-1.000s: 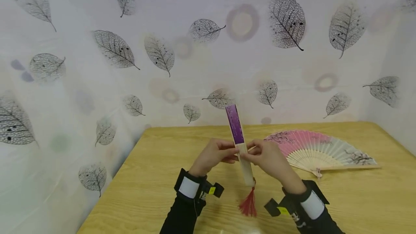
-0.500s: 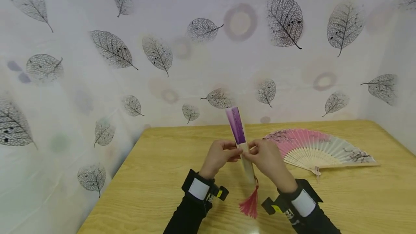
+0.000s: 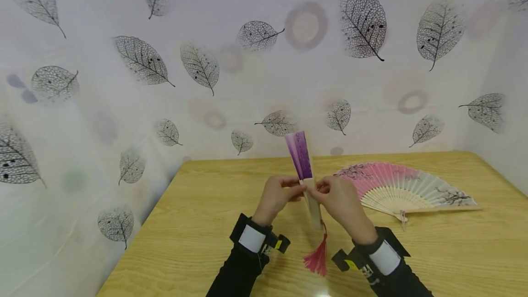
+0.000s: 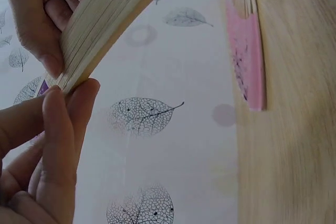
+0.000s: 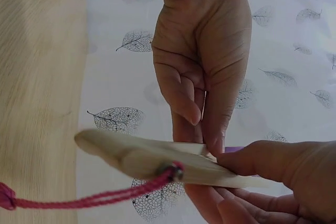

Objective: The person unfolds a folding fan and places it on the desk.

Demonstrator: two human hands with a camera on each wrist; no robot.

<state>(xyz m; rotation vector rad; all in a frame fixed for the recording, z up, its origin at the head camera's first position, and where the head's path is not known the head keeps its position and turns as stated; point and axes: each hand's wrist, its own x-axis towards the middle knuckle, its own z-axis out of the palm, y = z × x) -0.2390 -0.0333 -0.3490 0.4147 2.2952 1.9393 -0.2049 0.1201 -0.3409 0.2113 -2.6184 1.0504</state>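
Observation:
A purple folding fan [image 3: 304, 159] with pale wooden ribs is held nearly upright above the table, its folds parted only slightly at the top. My left hand [image 3: 273, 200] pinches its left side between thumb and fingers, partway down the ribs. From the other side my right hand [image 3: 341, 203] pinches the ribs at the same height. A red tassel [image 3: 316, 256] hangs from the fan's lower end. The right wrist view shows the metal rivet [image 5: 176, 171] with the pink cord [image 5: 100, 198] looped at it. In the left wrist view the rib edges [image 4: 105, 19] lie stacked close together.
A second folding fan [image 3: 396, 191], pink fading to white with dark blossom branches, lies spread open on the wooden table [image 3: 185, 242] at the back right. Behind the table hangs a white curtain [image 3: 231, 86] printed with leaves.
The purple fan has gone from folded flat to slightly parted at its top, a lighter purple fold showing on the left. My left hand has shifted a little to the right.

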